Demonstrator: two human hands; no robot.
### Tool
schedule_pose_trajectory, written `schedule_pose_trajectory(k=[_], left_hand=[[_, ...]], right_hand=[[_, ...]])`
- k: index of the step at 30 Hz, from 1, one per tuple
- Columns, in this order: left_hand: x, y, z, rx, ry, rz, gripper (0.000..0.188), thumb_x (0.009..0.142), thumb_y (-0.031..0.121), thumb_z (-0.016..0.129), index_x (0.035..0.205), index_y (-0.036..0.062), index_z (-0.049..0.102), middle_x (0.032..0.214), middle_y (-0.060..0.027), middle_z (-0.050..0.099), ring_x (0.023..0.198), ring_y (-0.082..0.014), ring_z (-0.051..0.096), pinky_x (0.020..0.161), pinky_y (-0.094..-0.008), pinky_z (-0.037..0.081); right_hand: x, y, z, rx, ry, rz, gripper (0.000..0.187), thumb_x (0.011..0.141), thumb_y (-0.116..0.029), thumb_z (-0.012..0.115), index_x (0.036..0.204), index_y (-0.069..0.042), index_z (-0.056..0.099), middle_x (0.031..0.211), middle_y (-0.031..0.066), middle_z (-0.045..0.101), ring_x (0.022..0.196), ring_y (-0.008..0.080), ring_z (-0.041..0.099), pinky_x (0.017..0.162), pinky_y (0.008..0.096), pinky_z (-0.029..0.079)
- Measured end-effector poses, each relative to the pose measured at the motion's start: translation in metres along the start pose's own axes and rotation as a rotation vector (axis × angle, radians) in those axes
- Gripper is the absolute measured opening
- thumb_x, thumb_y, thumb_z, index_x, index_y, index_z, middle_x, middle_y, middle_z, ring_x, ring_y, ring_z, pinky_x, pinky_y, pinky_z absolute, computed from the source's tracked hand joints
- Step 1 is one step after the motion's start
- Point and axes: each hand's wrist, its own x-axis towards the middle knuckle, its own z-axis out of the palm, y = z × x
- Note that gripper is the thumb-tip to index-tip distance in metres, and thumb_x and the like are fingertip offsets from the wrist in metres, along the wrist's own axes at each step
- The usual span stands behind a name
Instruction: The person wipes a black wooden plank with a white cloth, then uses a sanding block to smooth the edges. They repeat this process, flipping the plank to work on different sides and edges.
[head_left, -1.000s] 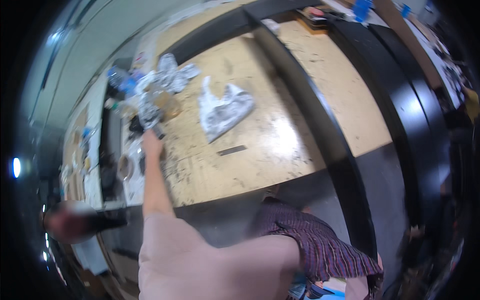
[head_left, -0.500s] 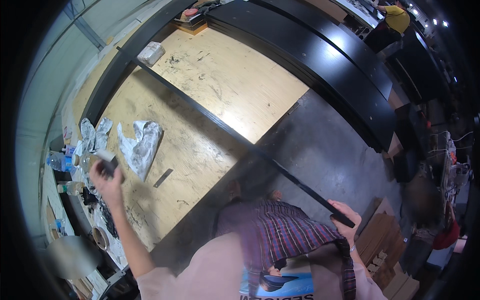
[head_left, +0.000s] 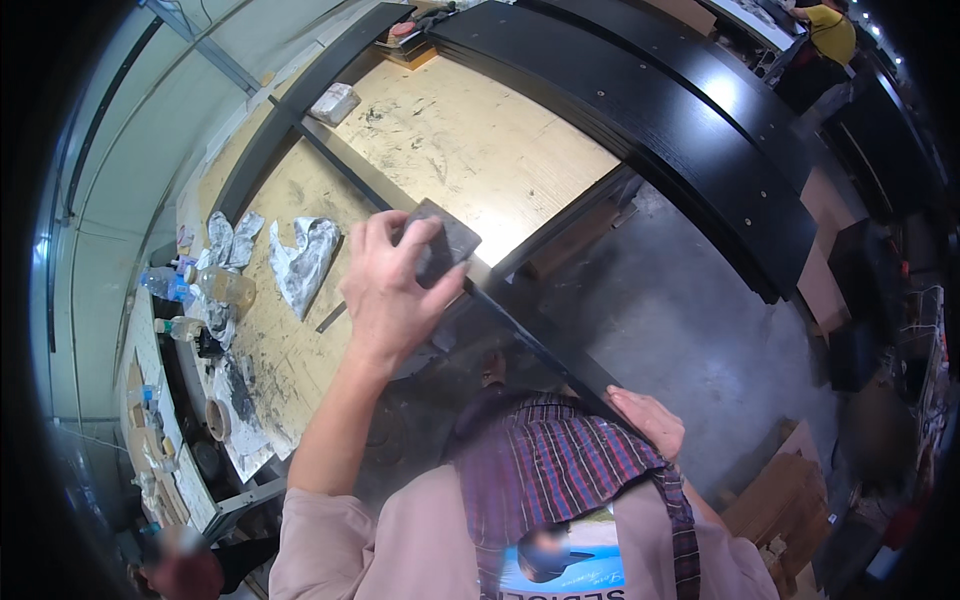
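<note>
A long, thin black strip (head_left: 345, 170) slants from the far left of the wooden table, over its near edge, toward my body. My right hand (head_left: 648, 420) is closed round its near end, in front of my striped apron (head_left: 560, 450). My left hand (head_left: 390, 285) grips a dark grey rectangular block (head_left: 447, 245), like a sanding block, over the strip's middle. Whether the block touches the strip is hidden. Left of that hand, a smudged white cloth (head_left: 303, 265) lies on the table, with a small flat metal piece (head_left: 331, 317) partly behind the hand.
Black panels (head_left: 640, 110) are stacked at the far right of the table (head_left: 500, 140). A wrapped white block (head_left: 335, 103) sits by the strip's far end. Bottles (head_left: 228, 287) and a second cloth (head_left: 233, 240) stand left. People (head_left: 832, 40) (head_left: 185, 575) are at far right and lower left.
My left hand has brought the grey block rightward from beside the bottles to over the strip. My right hand and the strip's near end have shifted slightly left. The view has turned somewhat.
</note>
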Motion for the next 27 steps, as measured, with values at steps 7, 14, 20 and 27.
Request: schedule_pose_trajectory(k=[7,14,20,27], left_hand=[[-0.015,0.039,-0.011,0.051,-0.105,0.11,0.045,0.063,0.021,0.083,0.104,0.0117,0.066,0.108,-0.0136,0.058,0.098,-0.0303,0.056,0.08,-0.0394,0.049],[-0.078,-0.119,-0.015,0.268,0.141,-0.429,0.049,0.065,0.026,0.08,0.108,0.0119,0.063,0.106,-0.0107,0.055,0.104,-0.0311,0.051,0.087,-0.042,0.045],[-0.171,-0.252,-0.022,0.712,0.04,-0.72,0.047,0.07,0.033,0.077,0.112,0.0137,0.066,0.124,-0.013,0.054,0.111,-0.0315,0.05,0.09,-0.0405,0.045],[-0.129,-0.304,0.042,0.382,0.066,-0.574,0.026,0.073,0.024,0.074,0.095,0.0098,0.072,0.098,-0.0082,0.066,0.102,-0.0253,0.056,0.092,-0.042,0.037]], right_hand=[[-0.004,0.011,-0.001,0.033,0.004,-0.011,0.028,0.075,-0.001,0.069,0.102,0.006,0.069,0.1,0.0208,0.07,0.09,0.0322,0.07,0.079,0.0365,0.056],[0.008,0.02,-0.011,0.139,0.018,0.149,0.034,0.068,0.003,0.074,0.101,0.005,0.069,0.1,0.0218,0.07,0.093,0.032,0.07,0.082,0.035,0.054],[0.0,0.031,-0.026,0.088,0.004,0.347,0.035,0.068,0.006,0.071,0.103,0.006,0.068,0.089,0.0169,0.069,0.079,0.0243,0.067,0.076,0.0305,0.051],[0.01,0.022,-0.024,0.139,0.204,0.556,0.033,0.071,-0.004,0.076,0.101,0.007,0.068,0.087,0.0109,0.069,0.074,0.0166,0.06,0.069,0.0277,0.047]])
